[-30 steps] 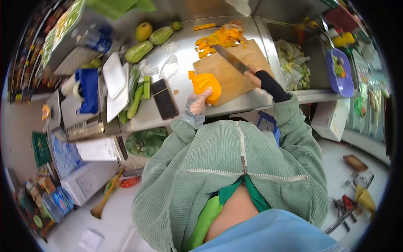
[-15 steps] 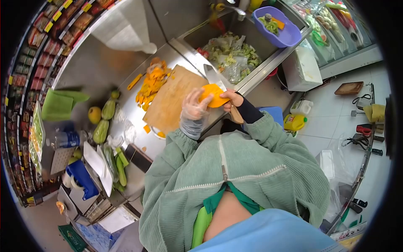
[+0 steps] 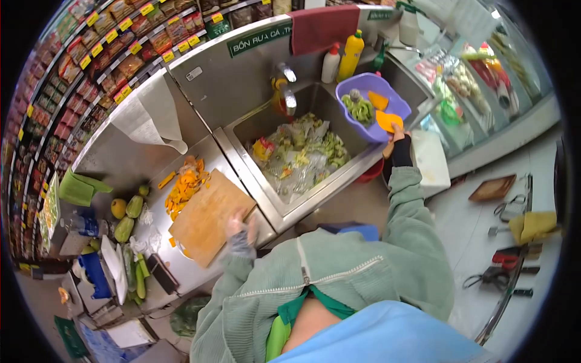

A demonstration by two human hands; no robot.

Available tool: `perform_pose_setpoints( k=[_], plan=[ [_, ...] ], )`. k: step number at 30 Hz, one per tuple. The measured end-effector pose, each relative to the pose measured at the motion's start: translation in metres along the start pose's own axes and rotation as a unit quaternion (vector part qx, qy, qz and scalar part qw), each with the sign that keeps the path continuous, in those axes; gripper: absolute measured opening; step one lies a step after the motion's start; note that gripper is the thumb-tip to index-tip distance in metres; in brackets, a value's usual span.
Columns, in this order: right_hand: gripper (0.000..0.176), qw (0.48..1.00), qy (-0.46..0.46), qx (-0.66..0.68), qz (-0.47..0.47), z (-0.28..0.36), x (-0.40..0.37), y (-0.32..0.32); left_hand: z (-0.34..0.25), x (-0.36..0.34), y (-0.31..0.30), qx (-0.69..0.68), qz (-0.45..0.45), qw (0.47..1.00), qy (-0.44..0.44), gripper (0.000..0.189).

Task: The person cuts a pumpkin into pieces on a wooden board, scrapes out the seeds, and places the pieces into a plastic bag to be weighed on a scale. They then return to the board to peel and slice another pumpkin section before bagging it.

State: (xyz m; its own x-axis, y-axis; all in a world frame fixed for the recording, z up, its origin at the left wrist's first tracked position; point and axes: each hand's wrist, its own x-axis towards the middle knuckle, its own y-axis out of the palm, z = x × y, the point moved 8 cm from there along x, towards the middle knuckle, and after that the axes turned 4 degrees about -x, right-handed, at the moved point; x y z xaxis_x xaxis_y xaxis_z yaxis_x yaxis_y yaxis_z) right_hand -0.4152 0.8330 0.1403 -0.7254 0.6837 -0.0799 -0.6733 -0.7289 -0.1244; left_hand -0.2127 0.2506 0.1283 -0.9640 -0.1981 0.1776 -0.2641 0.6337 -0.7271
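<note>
My right hand (image 3: pixel 396 138), with a black cuff at the wrist, grips a flat orange piece of pumpkin (image 3: pixel 386 121) at the near rim of the purple basin (image 3: pixel 404 111). Inside the basin lie green cut vegetables (image 3: pixel 362 112) and another orange piece (image 3: pixel 378 101). My left hand (image 3: pixel 237 226), in a clear plastic glove, is at the right edge of the wooden cutting board (image 3: pixel 206 221); its fingers are blurred. Beyond the board is a heap of orange peelings (image 3: pixel 186 186). I cannot make out the knife.
The sink (image 3: pixel 284 209) holds vegetable scraps under a tap (image 3: pixel 289 100). Bottles (image 3: pixel 351 55) stand behind the basin. Green squashes (image 3: pixel 124 230) and a blue tape dispenser (image 3: pixel 92 273) are at the left. A white box (image 3: pixel 431 163) stands right of the sink.
My right hand has moved right and away from me with the pumpkin piece, to the purple basin. My left hand has let go of it and moved to the board. The view has shifted.
</note>
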Motion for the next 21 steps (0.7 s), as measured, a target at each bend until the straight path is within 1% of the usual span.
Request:
perform_pose_setpoints(
  k=[1, 3, 4, 5, 6, 7, 8, 9, 10, 12, 14, 15, 16, 17, 18, 19, 20, 21],
  plan=[
    [0.028, 1.0, -0.008, -0.004, 0.011, -0.009, 0.023, -0.002, -0.001, -0.006, -0.006, 0.008, -0.008, 1.0, -0.022, 0.036],
    [0.027, 0.999, 0.032, 0.004, 0.014, -0.027, 0.046, -0.001, 0.006, -0.019, -0.015, 0.018, -0.022, 0.998, -0.052, 0.035],
    [0.023, 0.998, 0.055, 0.03, -0.006, -0.035, 0.045, -0.004, 0.017, -0.028, -0.016, 0.076, -0.033, 0.994, -0.068, 0.032],
    [0.022, 0.997, 0.056, 0.044, -0.003, -0.033, 0.042, -0.003, 0.027, -0.035, -0.017, 0.133, -0.042, 0.987, -0.085, 0.029],
    [0.021, 0.997, 0.057, 0.058, -0.001, -0.034, 0.038, -0.001, 0.037, -0.04, -0.017, 0.135, -0.047, 0.985, -0.093, 0.029],
    [0.021, 0.997, 0.035, 0.074, 0.0, -0.034, 0.031, 0.0, 0.044, -0.045, -0.019, 0.138, -0.066, 0.984, -0.093, 0.029],
    [0.021, 0.996, 0.013, 0.088, 0.001, -0.033, 0.021, 0.002, 0.05, -0.051, -0.021, 0.141, -0.085, 0.982, -0.094, 0.03],
    [0.017, 0.992, 0.011, 0.128, 0.018, -0.029, 0.004, 0.005, 0.05, -0.051, -0.024, 0.138, -0.107, 0.981, -0.082, 0.026],
    [0.014, 0.992, -0.016, 0.122, 0.022, -0.021, -0.016, 0.007, 0.054, -0.052, -0.022, 0.14, -0.111, 0.98, -0.093, 0.026],
    [0.011, 0.984, -0.024, 0.167, 0.058, -0.029, -0.047, 0.017, 0.059, -0.05, -0.022, 0.146, -0.118, 0.979, -0.073, 0.024],
    [0.01, 0.973, -0.013, 0.219, 0.065, -0.02, -0.108, 0.038, 0.064, -0.044, -0.025, 0.112, -0.089, 0.985, -0.097, 0.025],
    [0.009, 0.969, 0.0, 0.214, 0.122, -0.028, -0.132, 0.055, 0.063, -0.043, -0.025, 0.124, -0.096, 0.985, -0.078, 0.023],
    [0.009, 0.961, 0.014, 0.207, 0.182, -0.035, -0.157, 0.076, 0.104, -0.052, -0.004, 0.147, -0.143, 0.978, -0.035, 0.025],
    [0.011, 0.97, -0.053, 0.167, 0.171, -0.01, -0.205, 0.092, 0.11, -0.048, 0.002, 0.156, -0.075, 0.984, -0.034, 0.028],
    [0.011, 0.965, -0.038, 0.149, 0.213, -0.007, -0.242, 0.113, 0.097, -0.049, -0.007, 0.181, -0.074, 0.981, 0.021, 0.028],
    [0.012, 0.944, -0.057, 0.1, 0.309, -0.003, -0.282, 0.135, 0.077, -0.05, -0.027, 0.15, -0.094, 0.984, 0.03, 0.026],
    [0.013, 0.912, -0.073, 0.057, 0.4, -0.008, -0.319, 0.153, 0.069, -0.051, -0.04, 0.135, -0.106, 0.983, 0.058, 0.023],
    [0.013, 0.882, -0.072, 0.001, 0.465, -0.033, -0.34, 0.167, 0.07, -0.053, -0.052, 0.121, -0.119, 0.981, 0.095, 0.02]
  ],
)
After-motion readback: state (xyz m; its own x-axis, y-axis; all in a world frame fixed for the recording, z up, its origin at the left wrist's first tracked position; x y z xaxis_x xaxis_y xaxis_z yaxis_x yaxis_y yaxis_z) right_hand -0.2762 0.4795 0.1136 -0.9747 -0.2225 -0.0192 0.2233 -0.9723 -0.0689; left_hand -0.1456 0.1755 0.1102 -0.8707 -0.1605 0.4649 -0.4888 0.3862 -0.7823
